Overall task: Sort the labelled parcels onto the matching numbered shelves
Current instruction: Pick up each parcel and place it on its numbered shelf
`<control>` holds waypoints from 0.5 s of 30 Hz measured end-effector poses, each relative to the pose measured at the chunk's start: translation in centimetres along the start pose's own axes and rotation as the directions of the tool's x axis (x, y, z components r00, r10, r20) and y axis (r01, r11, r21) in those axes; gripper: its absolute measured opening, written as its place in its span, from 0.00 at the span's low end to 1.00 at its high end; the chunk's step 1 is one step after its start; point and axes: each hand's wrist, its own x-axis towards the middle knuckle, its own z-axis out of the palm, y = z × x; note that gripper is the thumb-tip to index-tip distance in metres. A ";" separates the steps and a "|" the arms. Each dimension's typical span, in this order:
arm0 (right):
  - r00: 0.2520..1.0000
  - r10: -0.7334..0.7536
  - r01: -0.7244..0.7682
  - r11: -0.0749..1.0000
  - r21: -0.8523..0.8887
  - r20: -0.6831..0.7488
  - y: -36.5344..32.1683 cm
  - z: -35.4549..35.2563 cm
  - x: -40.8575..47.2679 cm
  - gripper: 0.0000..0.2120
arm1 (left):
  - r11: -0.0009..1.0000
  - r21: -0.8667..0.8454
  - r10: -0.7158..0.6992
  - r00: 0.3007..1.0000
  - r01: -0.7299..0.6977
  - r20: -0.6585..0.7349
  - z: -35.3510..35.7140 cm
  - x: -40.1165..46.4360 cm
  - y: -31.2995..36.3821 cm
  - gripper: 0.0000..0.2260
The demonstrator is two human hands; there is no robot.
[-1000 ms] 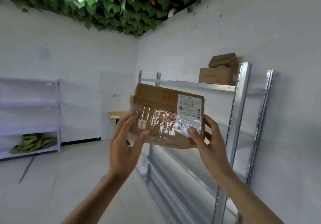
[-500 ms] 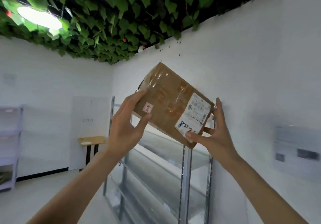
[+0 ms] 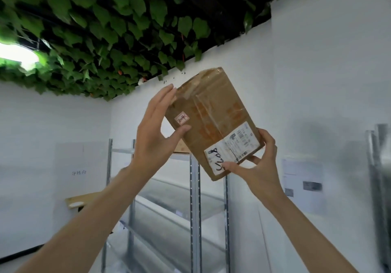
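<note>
A brown cardboard parcel (image 3: 211,122) wrapped in clear tape is held up high in front of the white wall, tilted with its top end away. A white shipping label (image 3: 230,147) with black handwriting sits at its lower right corner. My left hand (image 3: 156,133) holds the parcel's left edge, fingers along the side and thumb on the front. My right hand (image 3: 258,162) grips the lower right corner, thumb pressing on the label. Below the parcel stands a metal shelving rack (image 3: 194,205) with bare shelves.
A second metal rack upright (image 3: 378,188) stands at the far right. Papers (image 3: 302,179) are stuck on the wall between the racks. A small wooden table (image 3: 78,200) stands in the left corner. Green artificial leaves (image 3: 105,29) cover the ceiling.
The parcel has been lifted from chest height to well above the rack and turned more upright. The view has tilted up toward the ceiling. Both hands have kept hold of it.
</note>
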 end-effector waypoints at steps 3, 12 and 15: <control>0.999 -0.005 0.008 0.998 0.068 -0.043 -1.1 -2.8 0.0 0.46 | 0.999 -0.038 0.023 0.999 -0.024 -0.035 1.9 1.1 1.7 0.31; 0.996 -0.054 0.050 0.997 -0.059 -0.073 -3.7 -7.9 -0.4 0.47 | 0.919 -0.315 -0.247 0.969 0.237 0.008 6.3 1.6 7.1 0.27; 0.998 -0.034 0.029 0.992 -0.122 -0.044 -4.3 -9.0 -1.0 0.46 | 0.864 -0.426 -0.282 0.959 0.268 0.031 7.0 1.4 8.3 0.36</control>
